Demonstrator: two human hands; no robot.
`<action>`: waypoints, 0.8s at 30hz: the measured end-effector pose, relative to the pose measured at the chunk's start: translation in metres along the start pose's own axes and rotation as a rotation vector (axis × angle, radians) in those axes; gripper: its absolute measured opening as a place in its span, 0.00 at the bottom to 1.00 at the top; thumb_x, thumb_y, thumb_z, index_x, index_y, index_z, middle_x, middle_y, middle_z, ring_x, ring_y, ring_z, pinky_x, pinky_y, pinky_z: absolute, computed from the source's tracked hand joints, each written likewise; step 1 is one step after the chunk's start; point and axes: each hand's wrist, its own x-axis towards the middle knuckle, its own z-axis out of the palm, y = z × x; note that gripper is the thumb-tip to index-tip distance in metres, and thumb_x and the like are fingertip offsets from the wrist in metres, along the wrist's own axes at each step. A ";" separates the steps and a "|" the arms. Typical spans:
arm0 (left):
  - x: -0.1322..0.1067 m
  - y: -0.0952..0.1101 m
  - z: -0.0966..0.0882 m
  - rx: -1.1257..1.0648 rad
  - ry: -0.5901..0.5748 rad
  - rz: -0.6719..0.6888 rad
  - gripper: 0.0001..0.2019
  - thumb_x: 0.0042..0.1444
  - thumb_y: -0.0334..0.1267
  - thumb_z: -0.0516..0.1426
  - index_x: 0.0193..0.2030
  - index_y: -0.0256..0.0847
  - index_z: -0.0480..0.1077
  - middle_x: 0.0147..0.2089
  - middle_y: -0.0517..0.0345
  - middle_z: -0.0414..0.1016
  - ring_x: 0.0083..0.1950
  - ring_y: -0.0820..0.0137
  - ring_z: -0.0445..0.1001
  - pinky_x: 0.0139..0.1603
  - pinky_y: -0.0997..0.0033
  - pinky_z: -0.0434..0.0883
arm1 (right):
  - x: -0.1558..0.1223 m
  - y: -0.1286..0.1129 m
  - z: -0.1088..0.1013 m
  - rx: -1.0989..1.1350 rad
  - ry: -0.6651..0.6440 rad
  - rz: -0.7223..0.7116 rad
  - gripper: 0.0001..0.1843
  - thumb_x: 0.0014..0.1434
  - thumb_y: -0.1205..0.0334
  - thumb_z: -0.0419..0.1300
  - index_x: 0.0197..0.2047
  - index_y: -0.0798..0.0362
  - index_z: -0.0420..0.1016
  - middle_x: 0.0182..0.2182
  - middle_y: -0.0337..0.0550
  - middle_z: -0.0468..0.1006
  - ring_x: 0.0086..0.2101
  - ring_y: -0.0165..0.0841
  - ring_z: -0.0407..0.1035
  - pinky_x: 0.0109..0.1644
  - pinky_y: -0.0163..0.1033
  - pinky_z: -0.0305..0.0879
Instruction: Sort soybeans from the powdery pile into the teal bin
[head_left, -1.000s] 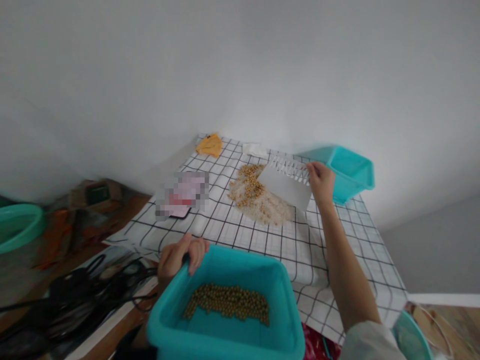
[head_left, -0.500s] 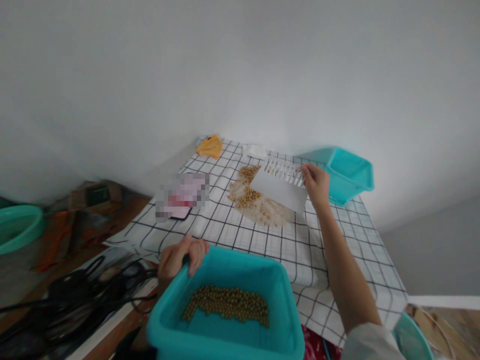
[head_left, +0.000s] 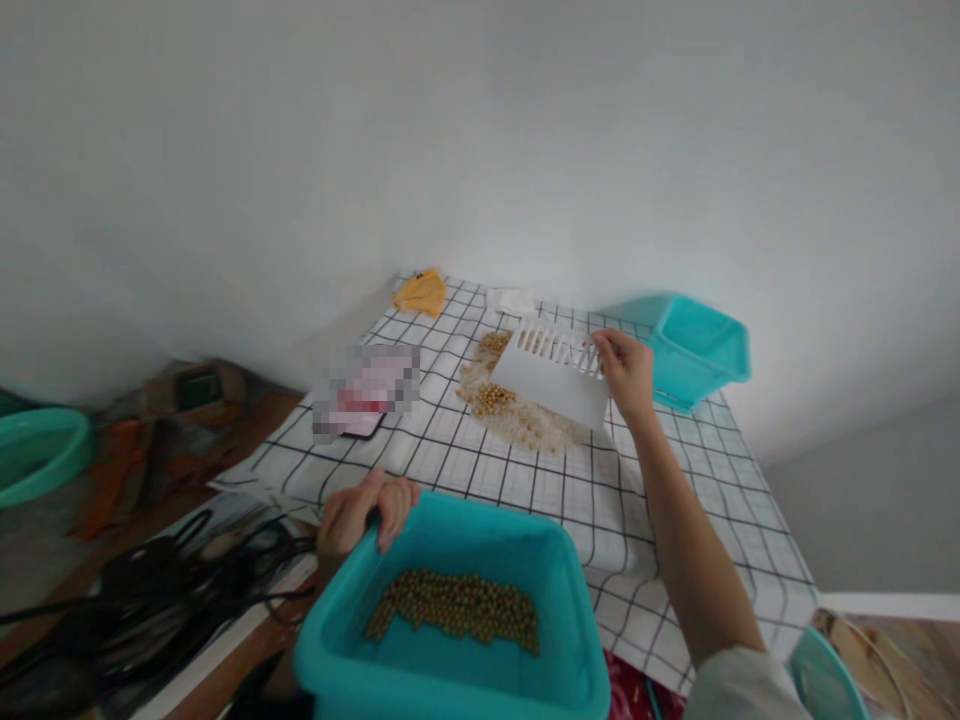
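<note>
My right hand [head_left: 626, 372] is closed on the edge of a white slotted scoop [head_left: 553, 373], held over a pile of yellow beans mixed with rice [head_left: 510, 412] on the checked tablecloth [head_left: 660, 500]. My left hand [head_left: 361, 514] grips the far-left rim of a teal tub [head_left: 570, 640] close to me. A layer of yellow beans [head_left: 459, 605] lies in the tub's bottom.
A second teal tub [head_left: 701, 345] stands at the table's far right by the wall. An orange cloth [head_left: 421, 291] and a white scrap [head_left: 510, 299] lie at the far edge. A pink pack [head_left: 365, 389] lies to the left. Black cables [head_left: 142, 600] and a green basin [head_left: 34, 450] are left of the table.
My right hand has slid the white scoop leftward over the pile, covering more of the beans. My left hand and the near tub have stayed put.
</note>
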 end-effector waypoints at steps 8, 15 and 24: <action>-0.001 0.000 0.000 -0.002 0.006 -0.008 0.33 0.69 0.40 0.44 0.10 0.44 0.64 0.10 0.62 0.58 0.17 0.70 0.57 0.37 0.62 0.59 | -0.001 -0.006 0.001 0.046 -0.018 -0.014 0.20 0.64 0.48 0.53 0.31 0.53 0.75 0.18 0.35 0.66 0.20 0.31 0.61 0.28 0.37 0.54; 0.002 -0.003 -0.017 0.042 -0.164 -0.021 0.32 0.70 0.43 0.44 0.13 0.43 0.67 0.12 0.60 0.63 0.20 0.68 0.61 0.39 0.60 0.61 | -0.005 -0.013 0.005 -0.008 -0.005 -0.091 0.20 0.66 0.47 0.52 0.33 0.52 0.76 0.21 0.38 0.71 0.22 0.31 0.64 0.29 0.37 0.56; 0.005 -0.003 -0.019 0.063 -0.174 -0.036 0.31 0.68 0.45 0.48 0.12 0.44 0.67 0.11 0.61 0.63 0.19 0.68 0.62 0.40 0.60 0.62 | -0.010 -0.022 0.007 -0.028 0.029 -0.150 0.22 0.67 0.46 0.50 0.36 0.52 0.77 0.23 0.39 0.75 0.22 0.32 0.66 0.29 0.36 0.59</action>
